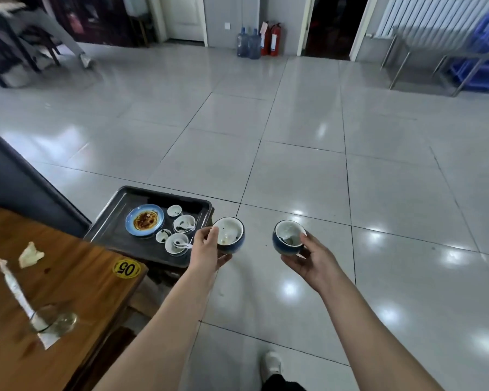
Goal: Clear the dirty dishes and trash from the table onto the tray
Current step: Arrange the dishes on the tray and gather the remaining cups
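My left hand grips a dark blue bowl with a white, soiled inside, right beside the tray's near right corner. My right hand holds a second dark blue bowl over the floor, further right. The black tray sits on a low stand past the table's corner. On it are a blue plate with orange sauce and several small white dishes, two with spoons. The wooden table at the lower left carries crumpled tissue, a long paper wrapper and a clear glass.
A yellow "05" sticker marks the table's corner. A dark bench back rises left of the tray. Glossy tiled floor spreads ahead. Water jugs and fire extinguishers stand at the far wall, a metal table far right. My shoe shows below.
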Demonstrator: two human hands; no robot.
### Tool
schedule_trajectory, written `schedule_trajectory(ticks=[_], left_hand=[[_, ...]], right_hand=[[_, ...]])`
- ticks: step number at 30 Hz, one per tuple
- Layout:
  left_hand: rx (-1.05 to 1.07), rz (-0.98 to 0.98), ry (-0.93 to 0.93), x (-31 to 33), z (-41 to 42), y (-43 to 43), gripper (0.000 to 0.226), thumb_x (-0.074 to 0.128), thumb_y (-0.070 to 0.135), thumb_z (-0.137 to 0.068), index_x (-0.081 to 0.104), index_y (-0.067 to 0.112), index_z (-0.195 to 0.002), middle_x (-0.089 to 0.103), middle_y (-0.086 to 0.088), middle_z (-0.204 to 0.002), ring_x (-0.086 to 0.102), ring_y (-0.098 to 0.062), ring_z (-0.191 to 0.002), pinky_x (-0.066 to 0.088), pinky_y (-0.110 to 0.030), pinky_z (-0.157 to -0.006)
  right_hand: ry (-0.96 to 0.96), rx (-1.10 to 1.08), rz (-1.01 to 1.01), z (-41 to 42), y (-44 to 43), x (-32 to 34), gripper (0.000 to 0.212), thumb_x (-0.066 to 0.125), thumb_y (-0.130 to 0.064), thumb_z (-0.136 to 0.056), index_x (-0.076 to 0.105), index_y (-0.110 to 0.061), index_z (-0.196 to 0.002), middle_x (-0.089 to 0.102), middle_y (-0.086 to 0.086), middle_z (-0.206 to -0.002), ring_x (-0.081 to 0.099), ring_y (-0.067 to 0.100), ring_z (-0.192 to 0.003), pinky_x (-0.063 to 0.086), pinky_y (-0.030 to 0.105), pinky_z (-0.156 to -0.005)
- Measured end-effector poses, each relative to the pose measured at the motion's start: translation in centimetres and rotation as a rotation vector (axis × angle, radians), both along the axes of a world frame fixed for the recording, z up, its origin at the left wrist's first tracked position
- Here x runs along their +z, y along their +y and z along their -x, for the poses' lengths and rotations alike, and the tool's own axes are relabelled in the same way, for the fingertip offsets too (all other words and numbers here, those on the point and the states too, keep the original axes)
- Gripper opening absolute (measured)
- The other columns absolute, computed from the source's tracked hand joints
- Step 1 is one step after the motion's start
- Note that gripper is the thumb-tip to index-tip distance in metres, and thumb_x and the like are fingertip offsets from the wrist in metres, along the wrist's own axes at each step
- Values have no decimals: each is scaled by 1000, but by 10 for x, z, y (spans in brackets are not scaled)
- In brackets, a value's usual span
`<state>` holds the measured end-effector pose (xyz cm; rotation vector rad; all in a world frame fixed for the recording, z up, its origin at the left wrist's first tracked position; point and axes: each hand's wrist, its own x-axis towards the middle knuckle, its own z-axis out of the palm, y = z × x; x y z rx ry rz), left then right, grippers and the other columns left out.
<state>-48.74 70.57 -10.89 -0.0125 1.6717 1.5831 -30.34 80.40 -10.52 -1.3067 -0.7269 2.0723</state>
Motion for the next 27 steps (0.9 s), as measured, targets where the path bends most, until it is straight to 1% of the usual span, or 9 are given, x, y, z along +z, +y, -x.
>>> schedule_trajectory(ticks=[6,10,14,17,19,21,23,25,27], left_hand=[[83,14,-2,-4,-7,42,7,51,30,-99,51,26,-94,51,-2,-99,55,-28,-100,54,-35,-69],[100,52,-7,-4,0,54,16,50,31,-99,49,21,-111,51,-5,-105,56,-27,-100,55,-36,-74],[131,86,18,-4,18,65,18,49,32,-99,48,22,-114,51,-6,-111,57,-26,-104,55,-32,-67],[166,68,-25,-9,38,74,21,52,31,-99,48,21,-117,50,-9,-117,59,-31,-107,56,-41,-83],[186,55,-40,-12,54,82,23,52,30,-99,48,21,-119,50,-8,-115,60,-27,-97,55,-43,-87],[199,40,-38,-15,72,93,22,51,29,-99,48,20,-118,51,-6,-108,59,-21,-85,56,-39,-80],[210,39,-39,-18,94,101,20,50,29,-100,47,20,-117,50,-5,-107,58,-22,-89,54,-33,-68],[217,58,-27,-22,119,108,20,52,29,-99,48,20,-117,49,-8,-117,57,-25,-100,55,-34,-69],[223,76,-36,-23,144,113,19,52,29,-99,48,20,-116,50,-12,-122,57,-26,-101,56,-37,-75]], right_hand=[[7,58,26,8,59,0,12,55,-12,-95,66,-15,-97,62,10,-95,63,32,-92,53,44,-86],[-11,91,44,23,81,-5,13,54,-11,-96,65,-14,-101,61,10,-94,63,32,-91,52,46,-89],[-11,146,57,51,97,-9,13,53,-12,-96,65,-15,-98,61,10,-93,61,33,-93,52,44,-86],[-21,195,53,76,110,-13,13,54,-14,-96,65,-17,-103,61,9,-95,63,32,-87,53,43,-83],[-28,224,55,95,119,-16,12,54,-16,-96,65,-19,-102,61,9,-97,64,32,-86,55,42,-81],[-33,245,60,115,129,-19,15,55,-16,-96,65,-17,-108,61,9,-98,64,31,-89,55,40,-77],[-47,260,64,138,138,-22,22,55,-16,-96,63,-16,-117,62,9,-99,63,32,-91,55,40,-75],[-56,278,68,161,147,-23,24,55,-15,-96,61,-15,-119,62,9,-99,64,32,-90,55,40,-75],[-70,307,62,186,157,-22,24,54,-15,-97,62,-15,-119,62,9,-99,65,31,-85,55,40,-77]])
